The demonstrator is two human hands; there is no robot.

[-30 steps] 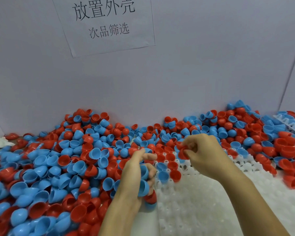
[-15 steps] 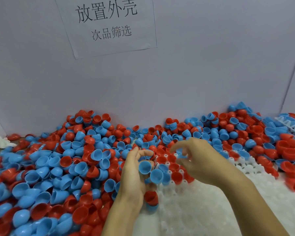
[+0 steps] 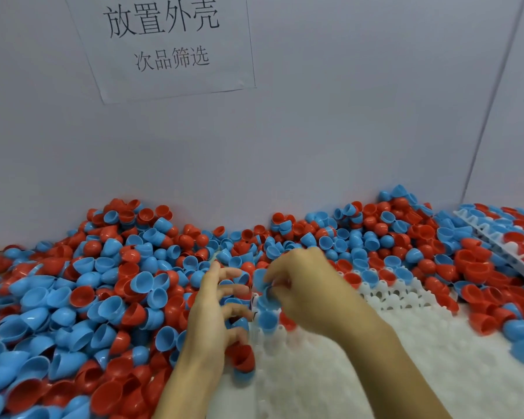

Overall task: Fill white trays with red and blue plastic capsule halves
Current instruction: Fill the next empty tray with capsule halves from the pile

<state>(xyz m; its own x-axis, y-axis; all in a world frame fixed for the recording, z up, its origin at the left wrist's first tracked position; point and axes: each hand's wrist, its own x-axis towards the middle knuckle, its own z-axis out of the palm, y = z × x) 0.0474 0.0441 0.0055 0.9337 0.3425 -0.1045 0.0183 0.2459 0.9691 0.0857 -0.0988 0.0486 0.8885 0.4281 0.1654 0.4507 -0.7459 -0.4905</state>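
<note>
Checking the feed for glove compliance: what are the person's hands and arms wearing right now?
Nothing visible: the left hand and right hand are bare, no gloves, rings or watch. Both forearms are bare too, with no sleeves reaching into view down to the frame's bottom edge.

one view only — a wide-angle camera worn on the head, looking forward and down from close above the work. the white tray (image 3: 406, 352) fills the near right, the pile of red and blue capsule halves (image 3: 82, 291) spreads from near left to far right, and the grey wall (image 3: 345, 122) with its paper sign (image 3: 164, 43) stands far — straight edges bow toward the frame's borders.
</note>
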